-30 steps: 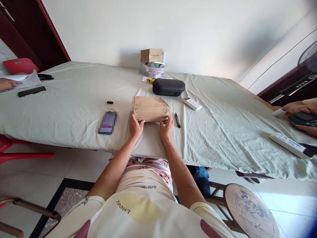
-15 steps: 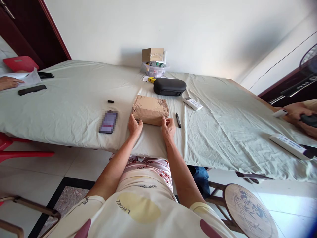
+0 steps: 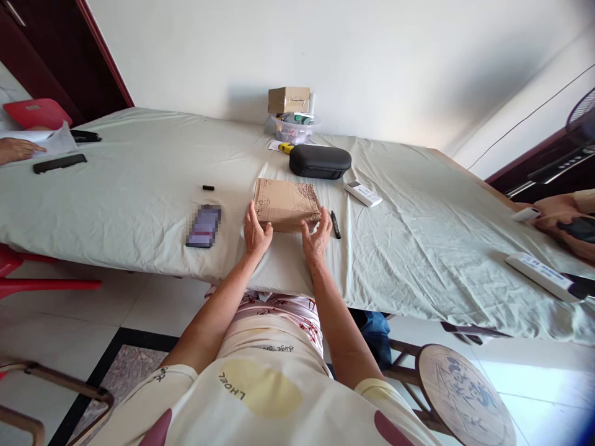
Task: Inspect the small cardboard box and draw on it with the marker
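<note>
A brown cardboard box (image 3: 289,201) with dark line drawings at its corners lies closed on the cloth-covered table, directly in front of me. At its left front corner is my left hand (image 3: 256,230), the fingers along the side and the thumb at the front face. My right hand (image 3: 317,235) grips the opposite front corner in the same way, fingers up along the right side. A black marker pen (image 3: 335,224) lies just right of that hand. Left of the box rests a phone (image 3: 203,226) with a blurred screen, and a small black cap (image 3: 208,188) lies beyond it.
Behind the box lie a black zip case (image 3: 320,162), a white device (image 3: 363,194) and a yellow tape measure (image 3: 285,148). A plastic tub (image 3: 294,132) with a carton (image 3: 289,100) on top stands by the wall. Other people's hands show at both edges; a stool (image 3: 465,390) stands right.
Both hands have changed from bent fingers at the front corners to fingers reaching further up along the box's sides. The box has shifted slightly to the right.
</note>
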Motion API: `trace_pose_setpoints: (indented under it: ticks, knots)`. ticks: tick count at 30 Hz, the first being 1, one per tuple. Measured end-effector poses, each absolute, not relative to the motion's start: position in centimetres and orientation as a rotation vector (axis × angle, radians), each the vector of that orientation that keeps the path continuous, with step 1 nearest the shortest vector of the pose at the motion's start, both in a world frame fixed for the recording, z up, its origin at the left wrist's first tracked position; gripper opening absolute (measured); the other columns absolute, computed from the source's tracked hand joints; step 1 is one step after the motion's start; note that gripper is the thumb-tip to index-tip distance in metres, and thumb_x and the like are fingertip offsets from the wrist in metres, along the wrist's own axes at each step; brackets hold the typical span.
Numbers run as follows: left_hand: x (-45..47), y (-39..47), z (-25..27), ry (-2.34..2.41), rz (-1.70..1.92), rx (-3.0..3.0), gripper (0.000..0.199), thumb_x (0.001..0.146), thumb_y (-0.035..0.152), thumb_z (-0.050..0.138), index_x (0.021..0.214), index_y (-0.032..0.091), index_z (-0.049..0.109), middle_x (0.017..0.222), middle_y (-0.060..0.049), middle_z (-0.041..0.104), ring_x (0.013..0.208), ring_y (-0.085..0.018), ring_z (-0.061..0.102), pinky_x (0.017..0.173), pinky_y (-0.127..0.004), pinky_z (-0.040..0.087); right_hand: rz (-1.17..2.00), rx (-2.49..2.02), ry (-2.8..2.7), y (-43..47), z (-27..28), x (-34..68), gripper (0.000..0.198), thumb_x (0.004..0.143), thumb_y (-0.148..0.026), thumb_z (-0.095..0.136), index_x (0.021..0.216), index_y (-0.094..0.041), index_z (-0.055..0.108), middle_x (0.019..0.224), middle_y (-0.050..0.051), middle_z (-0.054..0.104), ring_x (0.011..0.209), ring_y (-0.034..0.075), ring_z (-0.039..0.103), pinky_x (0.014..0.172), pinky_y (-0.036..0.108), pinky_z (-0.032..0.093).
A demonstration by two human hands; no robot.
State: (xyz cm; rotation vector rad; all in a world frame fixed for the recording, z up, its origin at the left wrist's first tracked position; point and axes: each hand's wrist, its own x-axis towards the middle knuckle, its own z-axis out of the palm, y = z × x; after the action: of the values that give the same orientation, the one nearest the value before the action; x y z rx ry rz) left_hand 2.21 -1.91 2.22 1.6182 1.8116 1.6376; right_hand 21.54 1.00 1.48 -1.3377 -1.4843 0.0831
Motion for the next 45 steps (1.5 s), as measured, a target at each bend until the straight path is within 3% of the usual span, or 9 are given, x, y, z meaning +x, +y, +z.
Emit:
trace_pose_setpoints:
  ticks: [6, 12, 15, 20, 26, 32, 37, 41, 45]
  knots:
    - [2.0, -2.1, 2.5, 1.817, 1.656, 1.667, 0.075, 0.096, 0.031, 0.063, 0.165, 0.018, 0.039, 0.163, -0.02, 0.054, 0.153, -0.032, 0.053, 0.127, -0.045, 0.046, 0.089, -1.251, -1.48, 0.6, 1.9, 21.6, 0.052, 0.099, -0.054, 0.057, 0.141, -0.022, 0.062, 0.139, 0.017, 0.059, 0.132, 0.032, 0.059, 0.113, 0.055, 0.053]
    - [2.6, -3.1, 3.6, 1.876, 1.553, 1.974, 0.061, 0.091, 0.027, 0.069, 0.15, 0.019, 0.063, 0.175, -0.021, 0.039, 0.167, -0.039, 0.033, 0.137, -0.058, 0.023, -0.119, -1.437, -1.427, 0.0, 2.4, 21.0, 0.044, 0.103, -0.05, 0.05, 0.135, -0.025, 0.067, 0.155, 0.016, 0.056, 0.146, 0.033, 0.052, 0.119, 0.059, 0.046]
    - [3.0, -3.4, 4.0, 1.78, 1.482, 2.066, 0.059, 0.092, 0.022, 0.065, 0.151, 0.025, 0.064, 0.176, -0.015, 0.042, 0.17, -0.035, 0.026, 0.139, -0.061, 0.013, -0.18, -1.484, -1.497, -0.6, 2.9, 20.6, 0.045, 0.106, -0.044, 0.047, 0.141, -0.026, 0.067, 0.164, 0.016, 0.051, 0.155, 0.036, 0.045, 0.124, 0.064, 0.037]
    - [3.0, -3.2, 3.9, 1.697, 1.372, 2.163, 0.063, 0.093, 0.02, 0.059, 0.156, 0.026, 0.06, 0.174, -0.012, 0.046, 0.17, -0.033, 0.026, 0.141, -0.061, 0.01, -0.185, -1.46, -1.747, -2.0, 4.0, 19.2, 0.045, 0.106, -0.034, 0.049, 0.148, -0.032, 0.067, 0.17, 0.012, 0.049, 0.163, 0.036, 0.036, 0.13, 0.069, 0.025]
    - [2.8, -3.2, 4.0, 1.676, 1.384, 2.133, 0.056, 0.095, 0.025, 0.061, 0.152, 0.028, 0.065, 0.172, -0.01, 0.049, 0.169, -0.033, 0.028, 0.141, -0.06, 0.009, -0.133, -1.378, -1.92, -2.8, 4.2, 17.4, 0.048, 0.104, -0.034, 0.056, 0.151, -0.036, 0.064, 0.169, 0.008, 0.051, 0.162, 0.034, 0.039, 0.133, 0.066, 0.022]
    - [2.8, -3.2, 4.1, 1.662, 1.414, 2.101, 0.058, 0.092, 0.018, 0.061, 0.149, 0.029, 0.066, 0.171, -0.009, 0.051, 0.169, -0.032, 0.029, 0.141, -0.061, 0.008, -0.177, -1.442, -1.624, -1.4, 3.8, 19.9, 0.04, 0.105, -0.034, 0.049, 0.136, -0.03, 0.073, 0.159, 0.011, 0.056, 0.156, 0.035, 0.043, 0.129, 0.066, 0.031]
    - [2.7, -3.0, 3.9, 1.73, 1.396, 2.104, 0.06, 0.092, 0.018, 0.061, 0.151, 0.028, 0.064, 0.176, -0.011, 0.043, 0.171, -0.033, 0.025, 0.14, -0.063, 0.007, -0.011, -1.341, -1.433, -0.1, 3.2, 21.7, 0.041, 0.104, -0.038, 0.044, 0.128, -0.023, 0.073, 0.125, 0.015, 0.066, 0.121, 0.029, 0.065, 0.11, 0.054, 0.055]
    - [2.2, -2.8, 3.5, 1.844, 1.418, 2.031, 0.072, 0.092, 0.029, 0.069, 0.161, 0.021, 0.053, 0.181, -0.018, 0.029, 0.172, -0.039, 0.015, 0.139, -0.066, 0.01, 0.117, -1.193, -1.524, -0.5, 2.8, 20.9, 0.04, 0.105, -0.044, 0.046, 0.124, -0.022, 0.074, 0.107, 0.011, 0.068, 0.095, 0.024, 0.069, 0.088, 0.043, 0.064]
    - [1.9, -2.4, 2.7, 1.69, 1.426, 2.174, 0.067, 0.097, 0.044, 0.068, 0.159, 0.023, 0.055, 0.182, -0.016, 0.026, 0.172, -0.039, 0.018, 0.138, -0.062, 0.019, 0.141, -1.034, -1.731, -1.4, 2.5, 19.2, 0.043, 0.108, -0.045, 0.045, 0.13, -0.022, 0.073, 0.102, 0.011, 0.072, 0.086, 0.021, 0.069, 0.087, 0.041, 0.066]
